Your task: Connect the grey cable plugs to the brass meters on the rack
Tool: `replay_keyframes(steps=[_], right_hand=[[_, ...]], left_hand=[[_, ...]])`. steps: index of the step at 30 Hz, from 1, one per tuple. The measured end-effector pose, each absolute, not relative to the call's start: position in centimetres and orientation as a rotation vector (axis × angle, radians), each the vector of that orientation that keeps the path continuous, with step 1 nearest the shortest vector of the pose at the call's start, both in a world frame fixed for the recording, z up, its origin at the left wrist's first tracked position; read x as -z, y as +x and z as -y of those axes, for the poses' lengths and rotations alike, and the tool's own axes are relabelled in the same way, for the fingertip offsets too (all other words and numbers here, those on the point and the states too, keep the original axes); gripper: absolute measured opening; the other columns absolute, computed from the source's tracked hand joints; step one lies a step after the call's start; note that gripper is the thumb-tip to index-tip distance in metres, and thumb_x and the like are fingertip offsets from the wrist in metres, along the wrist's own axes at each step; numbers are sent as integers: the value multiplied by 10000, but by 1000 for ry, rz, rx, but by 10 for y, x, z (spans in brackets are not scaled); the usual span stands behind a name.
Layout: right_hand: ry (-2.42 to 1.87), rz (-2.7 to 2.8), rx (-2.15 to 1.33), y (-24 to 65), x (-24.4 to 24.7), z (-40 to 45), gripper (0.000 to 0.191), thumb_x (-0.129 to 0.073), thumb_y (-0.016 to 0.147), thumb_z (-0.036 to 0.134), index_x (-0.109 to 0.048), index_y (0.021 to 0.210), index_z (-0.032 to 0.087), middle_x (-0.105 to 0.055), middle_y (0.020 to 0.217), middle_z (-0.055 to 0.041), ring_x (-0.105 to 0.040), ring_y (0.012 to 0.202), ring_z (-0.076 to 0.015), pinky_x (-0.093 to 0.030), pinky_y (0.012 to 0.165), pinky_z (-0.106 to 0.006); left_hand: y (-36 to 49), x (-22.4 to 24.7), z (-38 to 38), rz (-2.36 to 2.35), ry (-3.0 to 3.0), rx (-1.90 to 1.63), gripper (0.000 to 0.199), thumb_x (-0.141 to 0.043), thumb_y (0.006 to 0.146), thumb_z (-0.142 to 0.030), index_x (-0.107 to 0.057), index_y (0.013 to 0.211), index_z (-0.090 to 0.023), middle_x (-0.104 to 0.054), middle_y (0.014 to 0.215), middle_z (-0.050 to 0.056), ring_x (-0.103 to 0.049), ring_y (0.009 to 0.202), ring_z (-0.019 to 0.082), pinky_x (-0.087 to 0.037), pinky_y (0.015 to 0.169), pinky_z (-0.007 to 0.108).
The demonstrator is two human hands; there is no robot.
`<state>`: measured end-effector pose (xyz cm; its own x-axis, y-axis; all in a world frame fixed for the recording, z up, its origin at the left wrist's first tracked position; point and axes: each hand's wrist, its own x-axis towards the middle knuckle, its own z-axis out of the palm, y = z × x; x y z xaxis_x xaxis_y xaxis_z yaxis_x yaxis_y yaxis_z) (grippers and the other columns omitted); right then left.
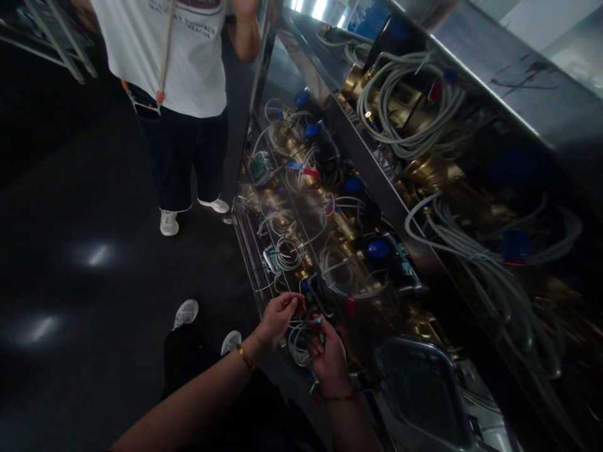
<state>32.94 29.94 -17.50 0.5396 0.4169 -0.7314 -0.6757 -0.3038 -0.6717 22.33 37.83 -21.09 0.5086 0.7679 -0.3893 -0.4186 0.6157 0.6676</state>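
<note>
Presently: my left hand (279, 316) pinches a thin grey cable (298, 333) on the lower shelf (245, 232); my right hand (328, 358), just beside it, curls closed around the same bundle. Advice, I judge: untangle slowly, away from the brass fittings (301, 260) just beyond my fingers.

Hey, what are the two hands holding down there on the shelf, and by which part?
Left hand pinches a thin grey cable along its length. Right hand rests on the same tangle; its hold cannot be told.
</note>
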Motion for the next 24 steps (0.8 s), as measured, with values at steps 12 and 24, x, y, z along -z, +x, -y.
replay_keyframes(steps=[12,24], right_hand=[[-1376,-292,-1197,329,164,-295,234,-712,711,273,-539,805,148,-649,683,2,-260,347,-8,-220,332,-142],[-1324,-315,-1201,331,168,-283,387,-805,637,248,-630,962,132,-709,794,-7,-268,356,15,-266,337,-132]], left_hand=[[215,208,-376,-728,1645,-680,268,-447,887,-138,-706,956,-152,-678,941,91,-648,835,158,-505,749,239],[218,216,-375,-649,1893,-500,480,-448,838,-73,-526,1305,-156,-674,981,86,-638,818,177,-498,741,268]])
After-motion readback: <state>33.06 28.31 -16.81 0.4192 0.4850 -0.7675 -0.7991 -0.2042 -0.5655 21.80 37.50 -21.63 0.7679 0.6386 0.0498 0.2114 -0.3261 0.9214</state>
